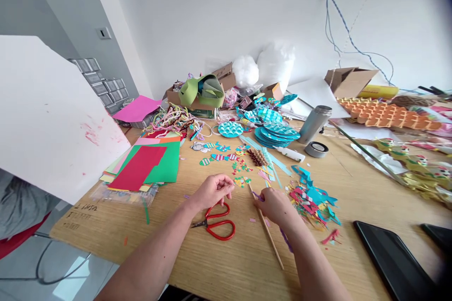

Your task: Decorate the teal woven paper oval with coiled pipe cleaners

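My left hand (213,190) hovers over the wooden table (226,254) with its fingertips pinched together; what they hold is too small to make out. Red-handled scissors (216,224) lie right under it. My right hand (274,204) is closed on a thin wooden stick (268,233) that slants toward me, together with a purple paper strip (286,241). Small coloured paper bits (241,173) lie just beyond both hands.
Stacked coloured paper sheets (148,164) lie left. Paper scraps (312,200) pile up right of my right hand. Teal paper discs (275,132), a metal flask (313,124), cardboard boxes (348,81) and a dark tablet (395,263) surround the work area. A white board (45,117) leans at left.
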{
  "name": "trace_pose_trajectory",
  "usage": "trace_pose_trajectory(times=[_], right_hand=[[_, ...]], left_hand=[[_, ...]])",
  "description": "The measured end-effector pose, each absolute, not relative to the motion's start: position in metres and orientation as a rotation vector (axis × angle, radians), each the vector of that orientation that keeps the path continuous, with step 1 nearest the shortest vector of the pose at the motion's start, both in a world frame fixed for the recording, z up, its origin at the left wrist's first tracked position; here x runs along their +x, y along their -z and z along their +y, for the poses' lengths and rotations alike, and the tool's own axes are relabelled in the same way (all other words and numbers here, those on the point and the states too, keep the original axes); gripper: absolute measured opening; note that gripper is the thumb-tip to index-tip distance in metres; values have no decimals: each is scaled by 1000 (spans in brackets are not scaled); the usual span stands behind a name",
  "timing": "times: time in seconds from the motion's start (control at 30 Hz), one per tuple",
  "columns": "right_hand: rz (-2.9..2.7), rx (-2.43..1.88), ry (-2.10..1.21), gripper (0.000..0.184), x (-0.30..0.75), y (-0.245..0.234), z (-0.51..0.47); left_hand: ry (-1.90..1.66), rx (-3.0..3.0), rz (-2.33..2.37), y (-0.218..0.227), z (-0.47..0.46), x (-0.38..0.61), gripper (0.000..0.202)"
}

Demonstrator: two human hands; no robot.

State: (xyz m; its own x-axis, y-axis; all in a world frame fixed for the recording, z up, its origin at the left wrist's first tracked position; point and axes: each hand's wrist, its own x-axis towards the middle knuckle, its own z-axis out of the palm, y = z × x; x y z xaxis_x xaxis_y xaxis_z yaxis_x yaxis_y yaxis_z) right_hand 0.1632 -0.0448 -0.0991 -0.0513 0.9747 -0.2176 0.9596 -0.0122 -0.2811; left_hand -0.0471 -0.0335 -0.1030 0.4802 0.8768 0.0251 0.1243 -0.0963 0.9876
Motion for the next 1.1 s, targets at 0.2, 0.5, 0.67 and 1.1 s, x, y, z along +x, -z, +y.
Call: trace_pose_trajectory(times=[0.2,0.5,0.67,1.1], right_hand=[[-2042,-1980,-768,21,163,88,-45],[-1698,-1371,-1411,33,134,74,-65],[-1243,-1265,-1404,44,144,73,-57],[-735,-1055,-1006,42,156,65,-57]], left_hand=[[-805,1534,878,101,-37,-43,31],[-817,1276,830,91,-45,-35,32],[-1082,876,789,85,-34,-49,26],[-1103,849,786,87,-31,-57,22]])
